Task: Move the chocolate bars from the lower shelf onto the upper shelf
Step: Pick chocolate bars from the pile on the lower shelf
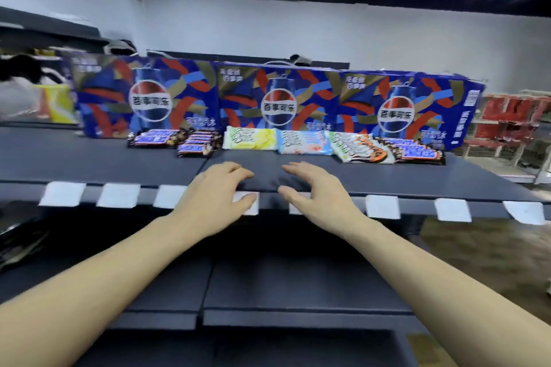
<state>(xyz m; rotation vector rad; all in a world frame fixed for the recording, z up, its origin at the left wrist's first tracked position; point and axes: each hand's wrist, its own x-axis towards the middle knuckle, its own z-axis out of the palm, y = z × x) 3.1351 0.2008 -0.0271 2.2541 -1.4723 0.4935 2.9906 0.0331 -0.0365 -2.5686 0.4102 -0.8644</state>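
Both bare hands hover at the front edge of the dark grey upper shelf [89, 158], fingers loosely spread and holding nothing: the left hand [213, 202] beside the right hand [317, 195]. The wrapped chocolate bars [298, 141] lie in a row on that shelf, just before the blue cola cartons [277, 98]. The dark lower shelf [298, 286] seems bare, though blur obscures it.

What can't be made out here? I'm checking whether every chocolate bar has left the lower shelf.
- Lower shelf, head view: both forearms cross it, and its left end is dark and blurred.
- Left hand and right hand: palms face away, though neither seems to hold anything.
- Chocolate bars on the upper shelf: overlapping stacks, too blurred to count.
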